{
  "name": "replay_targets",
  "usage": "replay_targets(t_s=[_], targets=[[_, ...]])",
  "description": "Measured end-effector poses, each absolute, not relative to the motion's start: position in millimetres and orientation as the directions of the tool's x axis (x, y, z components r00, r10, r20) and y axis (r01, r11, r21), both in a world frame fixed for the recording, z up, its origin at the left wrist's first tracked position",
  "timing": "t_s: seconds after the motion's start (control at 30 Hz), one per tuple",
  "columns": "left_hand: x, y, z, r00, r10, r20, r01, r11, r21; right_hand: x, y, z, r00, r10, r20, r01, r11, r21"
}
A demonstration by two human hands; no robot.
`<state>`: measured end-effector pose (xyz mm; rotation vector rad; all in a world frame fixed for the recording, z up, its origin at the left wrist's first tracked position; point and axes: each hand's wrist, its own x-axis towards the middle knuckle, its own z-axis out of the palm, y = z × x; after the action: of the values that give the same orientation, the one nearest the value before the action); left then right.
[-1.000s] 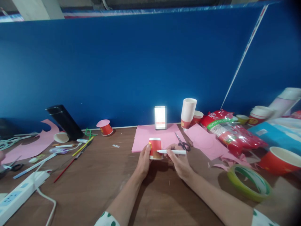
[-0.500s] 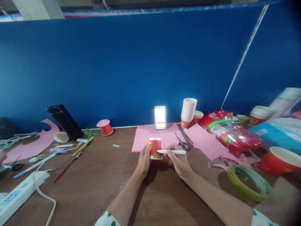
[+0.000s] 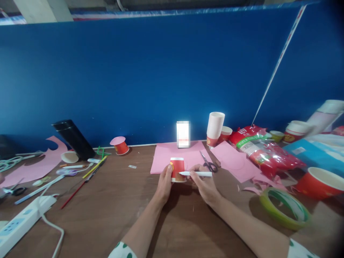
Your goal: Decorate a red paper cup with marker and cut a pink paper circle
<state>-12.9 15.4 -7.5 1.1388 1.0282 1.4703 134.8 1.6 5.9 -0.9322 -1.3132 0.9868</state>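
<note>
i log from the feed: brown wooden table (image 3: 107, 215), closed off behind by a blue wall panel (image 3: 134, 71). far left of the left hand lies a white power strip (image 3: 18, 224). beyond that, toward the wall, a black flask (image 3: 73, 139) leans. left hand (image 3: 164, 184) is wrapped round a red paper cup (image 3: 177, 169) at the near edge of a pink sheet (image 3: 161, 157). right hand (image 3: 205, 184) pinches a white marker (image 3: 196, 173), tip at the cup's side. scissors (image 3: 208, 163) lie just beyond that hand. a green tape roll (image 3: 285, 211) lies well to its right.
</note>
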Motion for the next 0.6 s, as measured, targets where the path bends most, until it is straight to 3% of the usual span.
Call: replay_targets(t_s=[0.43,0.6], targets=[[-14.3,12.2,-2.5,-0.071,0.983,0.172,-0.14,-0.18,0.974,135.9,0.5,8.5,-0.008,0.949,0.317,-0.02,0.316,-0.948],[-13.7,12.6,-2.7,-0.074,0.981,0.18,-0.145,-0.189,0.971,134.9,1.3,6.6,0.005,0.956,0.292,-0.086,0.291,-0.953]])
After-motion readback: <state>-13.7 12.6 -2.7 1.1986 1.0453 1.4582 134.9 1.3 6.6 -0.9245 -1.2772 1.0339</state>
